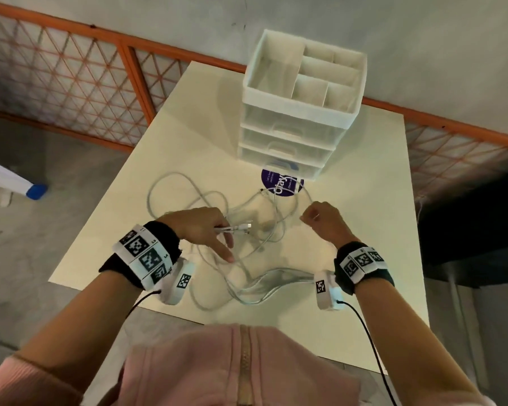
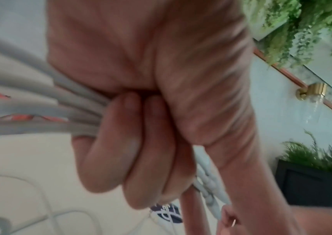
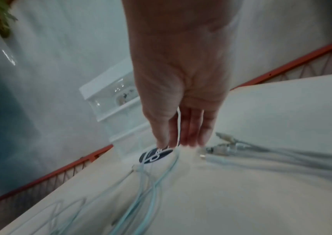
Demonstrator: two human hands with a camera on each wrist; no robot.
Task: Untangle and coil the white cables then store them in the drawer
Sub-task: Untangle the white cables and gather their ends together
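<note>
Several tangled white cables [image 1: 188,186] sprawl over the middle of the white table [image 1: 364,230]. My left hand [image 1: 217,230] grips a bundle of cable ends, their connectors [image 1: 244,227] poking out to the right, while its index finger points down at the table. In the left wrist view its fingers [image 2: 141,143] curl round several cable strands [image 2: 40,108]. My right hand [image 1: 307,216] pinches one thin strand and holds it up off the table. The right wrist view shows that strand [image 3: 157,179] running down from the fingers [image 3: 189,130]. The white drawer unit [image 1: 294,130] stands behind, its three drawers pushed in.
An open divided tray [image 1: 305,71] tops the drawer unit. A round purple sticker [image 1: 282,183] lies on the table just before the unit. More cable loops [image 1: 264,282] lie near the table's front edge. An orange mesh fence [image 1: 71,83] runs behind the table.
</note>
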